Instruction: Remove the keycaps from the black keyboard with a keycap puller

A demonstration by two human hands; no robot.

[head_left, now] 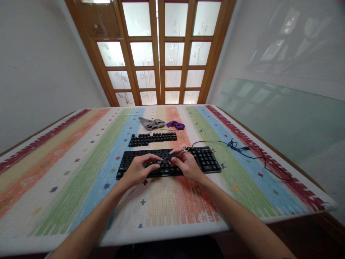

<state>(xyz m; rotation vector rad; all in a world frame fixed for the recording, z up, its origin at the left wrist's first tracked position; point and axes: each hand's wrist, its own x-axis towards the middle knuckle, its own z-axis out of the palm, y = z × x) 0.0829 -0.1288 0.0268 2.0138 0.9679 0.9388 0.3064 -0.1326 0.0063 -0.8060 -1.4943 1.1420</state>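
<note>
A black keyboard point(132, 158) lies on the striped tablecloth, its left part bare of keycaps and its number pad on the right still capped. Over its middle, my left hand point(138, 169) pinches a small black keycap point(159, 163) between thumb and forefinger. My right hand point(187, 163) is closed close beside it, fingers around a thin wire tool point(182, 151) that looks like a keycap puller. The tool's tip meets the keycap between both hands; fingers partly hide it. Behind the keyboard, loose black keycaps point(152, 138) lie in rows.
A grey cloth point(152, 123) and a purple cloth point(175, 125) lie beyond the keycaps. The keyboard's black cable point(242, 147) runs to the right in a loose tangle. The table point(81, 172) ends close to my body; wooden glazed doors point(159, 54) stand behind it.
</note>
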